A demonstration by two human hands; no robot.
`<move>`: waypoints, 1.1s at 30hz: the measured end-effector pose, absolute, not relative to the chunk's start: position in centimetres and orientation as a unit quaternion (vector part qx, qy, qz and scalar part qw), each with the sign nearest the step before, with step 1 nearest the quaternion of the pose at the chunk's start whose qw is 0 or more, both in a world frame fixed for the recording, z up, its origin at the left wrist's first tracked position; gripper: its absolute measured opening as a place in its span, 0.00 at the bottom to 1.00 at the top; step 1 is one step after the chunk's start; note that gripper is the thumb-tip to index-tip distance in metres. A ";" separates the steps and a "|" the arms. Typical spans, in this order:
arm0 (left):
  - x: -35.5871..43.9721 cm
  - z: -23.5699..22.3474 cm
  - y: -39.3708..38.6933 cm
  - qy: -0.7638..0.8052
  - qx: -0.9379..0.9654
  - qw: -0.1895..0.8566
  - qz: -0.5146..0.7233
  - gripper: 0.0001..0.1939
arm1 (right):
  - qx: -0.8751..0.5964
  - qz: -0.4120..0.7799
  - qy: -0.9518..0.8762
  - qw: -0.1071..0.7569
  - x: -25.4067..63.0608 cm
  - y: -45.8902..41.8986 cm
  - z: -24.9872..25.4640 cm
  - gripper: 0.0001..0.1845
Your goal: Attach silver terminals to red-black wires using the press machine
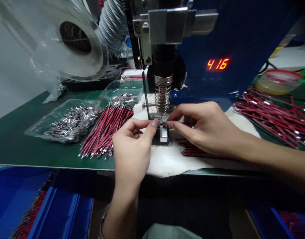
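Note:
My left hand (135, 144) is closed, thumb and forefinger pinched at the left side of a small metal fixture (163, 132). From the right, my right hand (204, 127) pinches at the same fixture, its fingertips almost meeting the left ones. Whatever small parts sit between the fingertips are too tiny and covered to make out. Straight above is the machine's soldering head (163, 89), wrapped in a spring, its tip reaching down to the fingertips. Beneath my right hand lie red and black wires (194, 149) on a white cloth (164, 161).
Left of my hands lie a bundle of red-black wires (106, 129) and a clear tray (33, 131) of small metal cylinders. More wires (274, 116) are heaped at right. A blue machine housing (197, 66) with a red display stands behind. Blue bins (68, 205) sit below the table edge.

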State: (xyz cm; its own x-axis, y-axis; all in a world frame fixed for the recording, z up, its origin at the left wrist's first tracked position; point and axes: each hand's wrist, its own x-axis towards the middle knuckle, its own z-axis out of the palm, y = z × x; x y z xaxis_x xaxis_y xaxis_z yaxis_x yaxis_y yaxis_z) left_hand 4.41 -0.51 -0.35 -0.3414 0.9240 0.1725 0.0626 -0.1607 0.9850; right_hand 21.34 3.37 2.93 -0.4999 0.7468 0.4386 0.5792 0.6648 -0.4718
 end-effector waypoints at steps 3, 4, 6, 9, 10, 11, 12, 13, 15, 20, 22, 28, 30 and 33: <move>4.4 -0.4 -0.5 0.543 0.454 0.351 0.612 0.11 | -0.388 0.130 -0.855 0.318 21.4 3.4 2.9 0.06; 4.4 -0.4 -0.5 0.542 0.455 0.353 0.612 0.11 | -0.388 0.130 -0.855 0.318 21.4 3.4 2.9 0.06; 4.4 -0.4 -0.5 0.537 0.456 0.355 0.614 0.12 | -0.387 0.132 -0.855 0.318 21.4 3.4 2.9 0.06; 4.3 -0.4 -0.4 0.538 0.457 0.354 0.613 0.12 | -0.385 0.133 -0.856 0.317 21.4 3.4 2.9 0.06; 4.3 -0.3 -0.4 0.539 0.457 0.353 0.614 0.11 | -0.383 0.134 -0.857 0.317 21.4 3.5 2.9 0.06; 4.4 -0.3 -0.4 0.539 0.457 0.352 0.614 0.11 | -0.381 0.135 -0.858 0.316 21.4 3.5 2.9 0.06; 4.4 -0.3 -0.4 0.539 0.457 0.352 0.613 0.11 | -0.378 0.136 -0.860 0.315 21.5 3.5 2.9 0.06; 4.4 -0.3 -0.5 0.540 0.457 0.352 0.613 0.11 | -0.375 0.136 -0.862 0.313 21.5 3.5 2.9 0.06; 4.5 -0.2 -0.5 0.544 0.458 0.350 0.610 0.11 | -0.369 0.134 -0.865 0.313 21.5 3.6 2.9 0.06; 4.6 -0.2 -0.5 0.543 0.461 0.346 0.611 0.11 | -0.350 0.136 -0.872 0.313 21.7 3.8 2.9 0.06; 4.5 -0.2 -0.5 0.543 0.462 0.345 0.611 0.11 | -0.338 0.130 -0.876 0.317 21.8 3.9 2.9 0.07; 4.5 -0.2 -0.6 0.540 0.459 0.345 0.615 0.12 | -0.297 0.113 -0.891 0.325 22.1 4.1 3.0 0.07; 4.5 -0.3 -0.6 0.539 0.459 0.343 0.617 0.12 | -0.305 0.115 -0.890 0.319 22.1 4.2 3.0 0.07; 4.5 -0.2 -0.6 0.547 0.462 0.340 0.609 0.13 | -0.298 0.114 -0.890 0.325 22.0 4.3 2.9 0.07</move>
State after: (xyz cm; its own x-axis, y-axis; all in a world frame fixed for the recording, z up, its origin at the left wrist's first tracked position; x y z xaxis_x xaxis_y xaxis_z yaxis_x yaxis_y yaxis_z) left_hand 4.49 -0.56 -0.20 -0.3420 0.9199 0.1918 0.0921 -0.1704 0.9811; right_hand 22.02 4.32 2.90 -0.6114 0.6045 0.5106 0.4569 0.7966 -0.3959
